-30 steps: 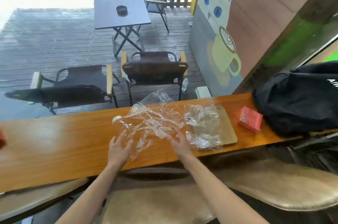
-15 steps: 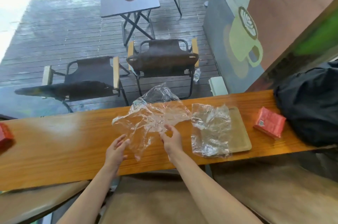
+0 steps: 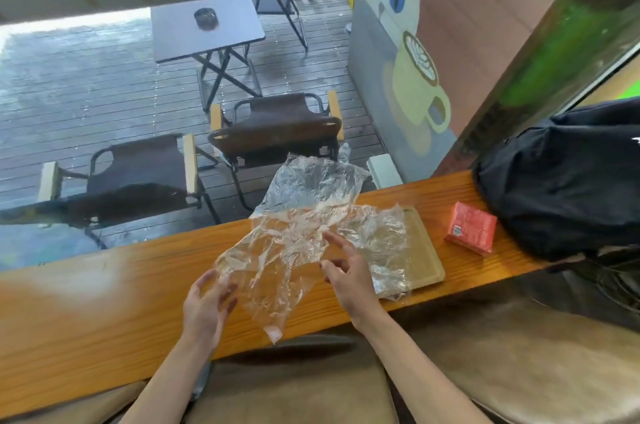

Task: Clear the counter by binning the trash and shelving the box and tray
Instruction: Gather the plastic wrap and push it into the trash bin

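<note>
Lifted higher now, clear plastic wrap (image 3: 294, 236) (crumpled) hangs pinched between left hand (image 3: 207, 306) and right hand (image 3: 349, 274).

Tray (image 3: 427, 250) on counter (image 3: 104, 302), box (image 3: 471, 232) right of it

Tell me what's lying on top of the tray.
A crumpled clear plastic sheet covers most of the tray; only its right edge shows bare. Through the wrinkled plastic, nothing else is discernible, though small items could be hidden.

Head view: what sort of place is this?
Probably a cafe's window counter facing a wet deck: a cat-and-coffee-cup mural, a folding table and folding chairs outside.
</note>
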